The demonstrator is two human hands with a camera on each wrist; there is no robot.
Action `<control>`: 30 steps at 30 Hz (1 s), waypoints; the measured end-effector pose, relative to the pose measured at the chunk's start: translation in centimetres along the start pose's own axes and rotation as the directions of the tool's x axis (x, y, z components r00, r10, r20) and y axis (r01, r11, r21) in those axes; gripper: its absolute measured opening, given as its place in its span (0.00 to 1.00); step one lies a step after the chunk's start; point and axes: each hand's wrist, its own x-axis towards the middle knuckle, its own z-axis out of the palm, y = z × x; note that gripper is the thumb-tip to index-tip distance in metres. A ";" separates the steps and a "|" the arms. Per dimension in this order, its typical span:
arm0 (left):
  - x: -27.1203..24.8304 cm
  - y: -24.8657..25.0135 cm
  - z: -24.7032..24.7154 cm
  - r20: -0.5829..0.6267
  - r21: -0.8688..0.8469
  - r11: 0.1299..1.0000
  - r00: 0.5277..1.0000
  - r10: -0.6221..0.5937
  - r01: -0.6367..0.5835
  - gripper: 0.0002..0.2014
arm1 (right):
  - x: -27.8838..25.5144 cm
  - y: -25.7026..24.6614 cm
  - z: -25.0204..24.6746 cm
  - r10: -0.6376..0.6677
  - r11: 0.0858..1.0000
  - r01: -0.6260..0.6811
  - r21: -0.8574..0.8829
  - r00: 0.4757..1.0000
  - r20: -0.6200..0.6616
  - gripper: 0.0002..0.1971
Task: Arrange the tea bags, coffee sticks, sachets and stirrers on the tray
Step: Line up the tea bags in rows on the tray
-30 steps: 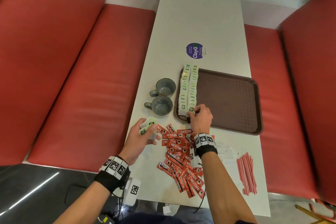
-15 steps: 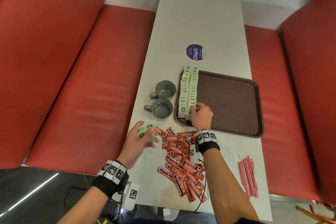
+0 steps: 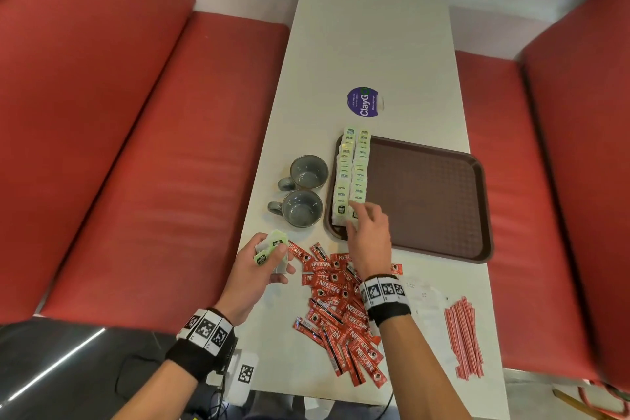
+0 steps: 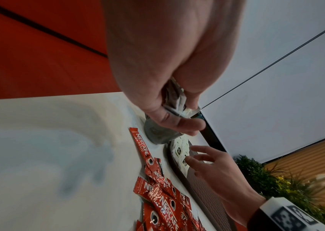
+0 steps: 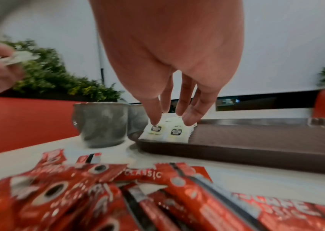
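Observation:
A brown tray (image 3: 426,201) lies on the white table. Two rows of green-and-white tea bags (image 3: 353,174) run along its left edge. My right hand (image 3: 361,215) hovers over the near end of these rows, its straight fingers (image 5: 154,115) pointing down at the nearest tea bags (image 5: 163,132) and holding nothing. My left hand (image 3: 276,256) grips a small bunch of tea bags (image 3: 271,245) above the table's left edge, left of the tray. Red coffee sticks (image 3: 341,310) lie in a loose pile under my right wrist. Red stirrers (image 3: 463,337) and white sachets (image 3: 419,293) lie at the near right.
Two grey cups (image 3: 301,208) stand side by side just left of the tray, between my left hand and the tea bag rows. A round purple sticker (image 3: 364,102) is on the table beyond the tray. Red bench seats (image 3: 170,164) flank the table.
My right hand's fingers have straightened and spread over the nearest tea bags on the tray. My left hand has stayed in place with its bunch of tea bags.

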 end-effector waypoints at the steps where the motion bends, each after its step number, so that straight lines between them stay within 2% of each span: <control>1: 0.0 0.0 0.0 0.002 0.002 1.000 1.000 0.000 0.000 0.13 | -0.3 -0.2 0.2 -0.021 0.999 0.021 -0.034 1.000 0.019 0.20; 5: -0.2 -0.2 0.1 0.001 0.002 1.000 1.000 -0.008 0.008 0.14 | -0.7 -0.3 1.1 -0.034 0.996 0.039 -0.084 0.997 0.065 0.18; 18: -0.3 -0.7 -0.3 -0.034 0.033 0.999 0.999 -0.029 0.030 0.13 | 1.6 0.3 2.2 0.008 0.993 -0.002 -0.115 0.999 0.050 0.17; 30: -0.3 0.0 0.0 -0.015 0.041 0.999 1.000 -0.013 0.014 0.13 | 2.3 0.0 1.9 0.009 0.992 -0.001 -0.124 0.998 0.062 0.18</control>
